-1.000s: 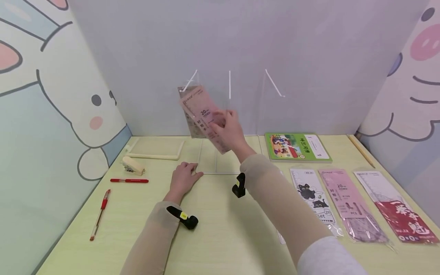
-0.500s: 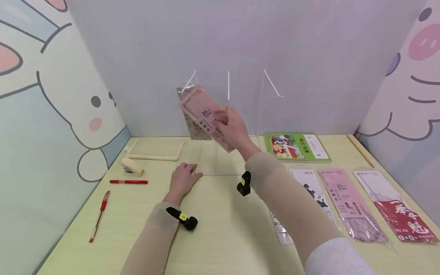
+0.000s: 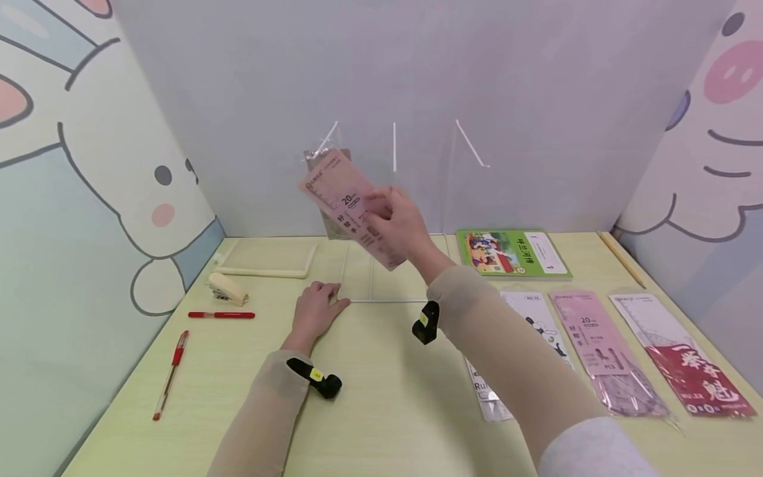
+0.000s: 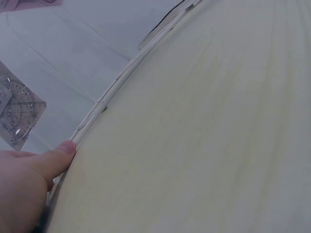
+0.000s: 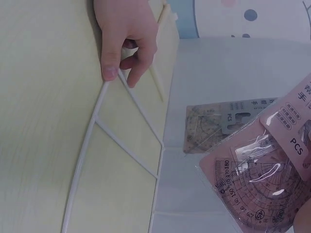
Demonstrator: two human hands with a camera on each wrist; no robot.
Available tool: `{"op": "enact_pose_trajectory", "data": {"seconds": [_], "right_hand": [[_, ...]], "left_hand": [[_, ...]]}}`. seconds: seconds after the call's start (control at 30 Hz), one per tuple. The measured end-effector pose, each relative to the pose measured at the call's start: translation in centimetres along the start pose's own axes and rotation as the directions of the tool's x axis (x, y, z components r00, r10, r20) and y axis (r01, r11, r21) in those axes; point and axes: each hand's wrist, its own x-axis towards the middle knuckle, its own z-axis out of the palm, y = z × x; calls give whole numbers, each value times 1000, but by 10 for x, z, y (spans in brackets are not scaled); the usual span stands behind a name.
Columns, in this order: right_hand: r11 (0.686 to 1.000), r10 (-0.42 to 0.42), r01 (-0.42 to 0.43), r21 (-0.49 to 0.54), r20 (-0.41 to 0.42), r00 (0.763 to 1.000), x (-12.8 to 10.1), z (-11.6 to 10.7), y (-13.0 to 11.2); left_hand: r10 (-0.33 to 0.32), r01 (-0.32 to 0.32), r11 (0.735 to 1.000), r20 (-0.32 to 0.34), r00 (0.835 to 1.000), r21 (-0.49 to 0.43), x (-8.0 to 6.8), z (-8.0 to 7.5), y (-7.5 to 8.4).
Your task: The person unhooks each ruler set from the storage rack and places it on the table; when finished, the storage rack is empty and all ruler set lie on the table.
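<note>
My right hand [image 3: 398, 224] pinches a pink packaged ruler set [image 3: 347, 200] near its lower right, thumb in front. Tilted up to the left, the packet overlaps a grey-looking packaged ruler set [image 3: 335, 230] hanging at the left hook of a white wire rack [image 3: 387, 301]. A clear protractor [image 5: 252, 184] shows inside the pink packet in the right wrist view. My left hand [image 3: 314, 310] grips the rack's front left base corner, its thumb [image 5: 111, 73] on the front bar. Most of the left hook is covered by the packets.
Middle and right hooks [image 3: 395, 147] stick out bare. To the right lie several packaged ruler sets [image 3: 590, 331], a green book [image 3: 512, 253] and a wooden stick [image 3: 621, 258]. On the left are a mesh pouch [image 3: 268, 257], a stapler [image 3: 228, 289] and two red pens [image 3: 222, 315].
The pink packet has shifted slightly left over the last half second and covers more of the hanging packet's upper part. My left hand stays at the rack's corner.
</note>
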Motion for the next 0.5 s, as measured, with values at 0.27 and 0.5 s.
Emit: {"op": "enact_pose_trajectory", "data": {"seconds": [0.27, 0.5], "right_hand": [[996, -1, -2, 90, 28, 1000, -3, 1, -4], [987, 25, -31, 155, 39, 999, -8, 1, -1]], "left_hand": [[1, -1, 1000, 1, 1000, -6, -2, -1, 1], [2, -2, 1000, 0, 1000, -12, -2, -2, 1]]}}
